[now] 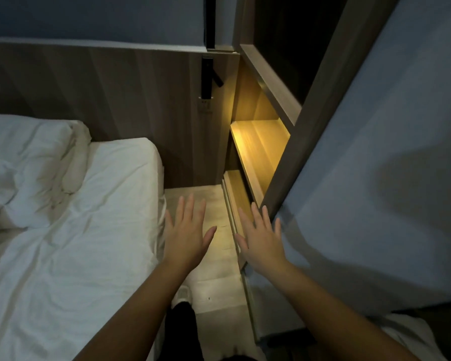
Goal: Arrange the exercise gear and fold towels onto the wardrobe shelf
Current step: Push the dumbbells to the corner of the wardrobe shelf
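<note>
Two hands: flat, fingers spread wide, nothing held.
left hand (185,235): held over floor (219,259), below-left of wardrobe shelf (261,152).
right hand (261,241): held just below wardrobe shelf, beside blue panel (375,178) edge.
wardrobe shelf: lit amber, behind blue panel.
bed (76,230): white-sheeted, well left of wardrobe shelf.

Dim room; warm glow lights wardrobe shelf (258,149).

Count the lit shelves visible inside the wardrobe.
2: an upper shelf, brightly lit, and a lower shelf directly beneath it. The door may hide more.
</note>
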